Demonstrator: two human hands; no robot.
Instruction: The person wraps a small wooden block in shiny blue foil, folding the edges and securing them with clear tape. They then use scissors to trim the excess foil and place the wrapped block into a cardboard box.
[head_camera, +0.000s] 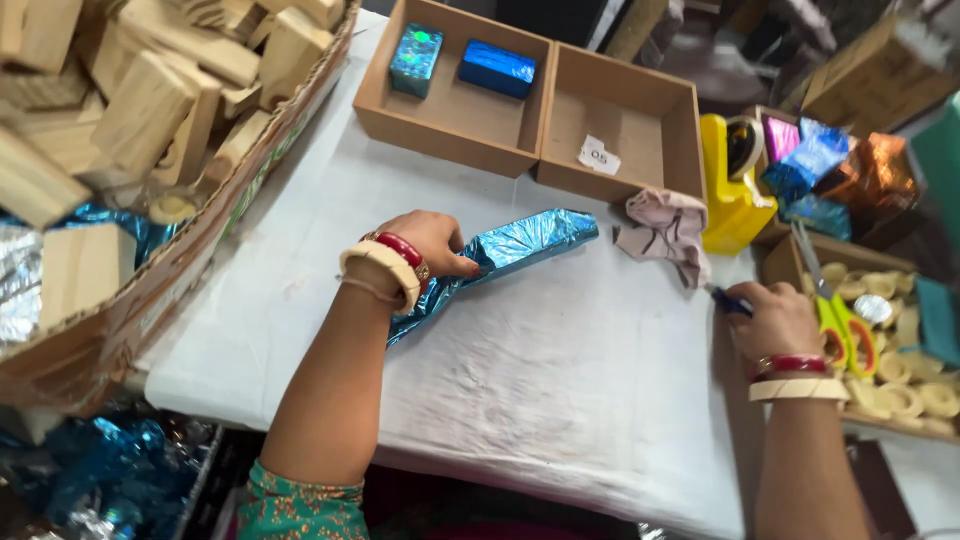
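1. The left hand (432, 243) presses closed fingers on a crumpled blue foil sheet (510, 250), which lies on the white table (560, 390).
2. The right hand (775, 320) is curled around a small blue tool (728, 302), possibly a pen.
3. Green-handled scissors (835, 315) lie just beside it.

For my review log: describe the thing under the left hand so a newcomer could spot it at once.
On the white table cover, just below the two brown trays, the left hand presses a long crinkled blue foil strip. Unlike the small wrapped blue block in the tray, it lies loose and flat.
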